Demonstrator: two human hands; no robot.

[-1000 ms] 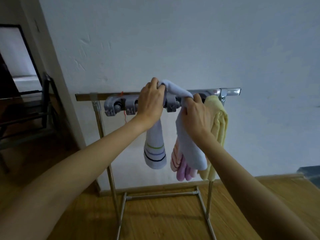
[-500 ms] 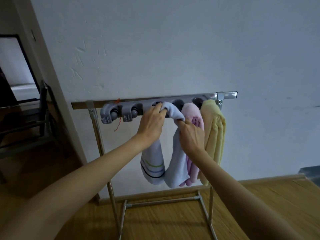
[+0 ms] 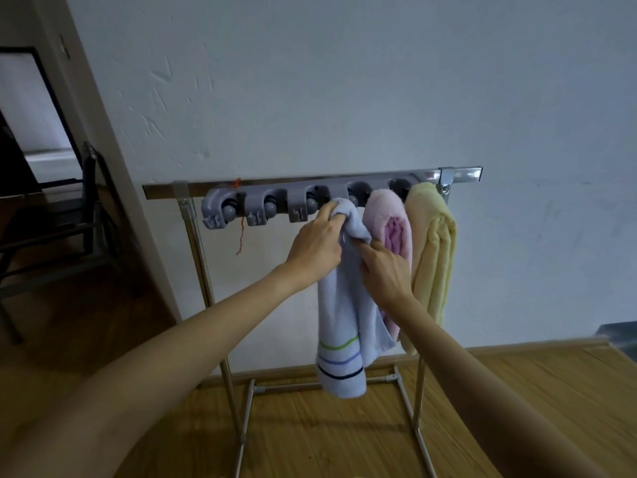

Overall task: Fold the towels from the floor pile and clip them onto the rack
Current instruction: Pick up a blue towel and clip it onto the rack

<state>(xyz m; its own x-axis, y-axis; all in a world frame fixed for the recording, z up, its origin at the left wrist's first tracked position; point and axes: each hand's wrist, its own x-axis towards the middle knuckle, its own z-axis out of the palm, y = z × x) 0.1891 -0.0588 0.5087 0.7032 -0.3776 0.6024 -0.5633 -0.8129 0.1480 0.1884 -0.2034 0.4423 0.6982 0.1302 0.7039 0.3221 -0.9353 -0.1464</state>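
While both sets of fingers remain clenched in cloth, the grip has dropped: a second ago the bunched top of the white striped towel [image 3: 339, 305] was draped up over the grey clip bar [image 3: 275, 205], and it now sits just below and in front of it. Left hand [image 3: 315, 246] grasps the gathered top fold, its fingers [image 3: 325, 215] curled round the fabric beside the third and fourth clips. Right hand [image 3: 384, 267] pinches the same towel a little lower, with a fingertip pressed into the fold next to the pink towel [image 3: 387, 222]. Whether the top fold is seated between the clip rollers cannot be told; the left hand hides that point. The towel's body hangs straight down between the forearms, striped hem lowest, clear of the wooden floor [image 3: 517, 391]. Pink towel and yellow towel [image 3: 432, 250] hang from the right-hand clips of the rack [image 3: 458, 174], touching each other, as they did before. Two clips at the left end show bare rollers. Judgement: the pull-down reads as either seating the fold into the clip or a re-grip after a failed seat. If neither hand can let go without the towel sagging, the clip has not taken it. Floor pile not in view, so the remaining count is unknown.
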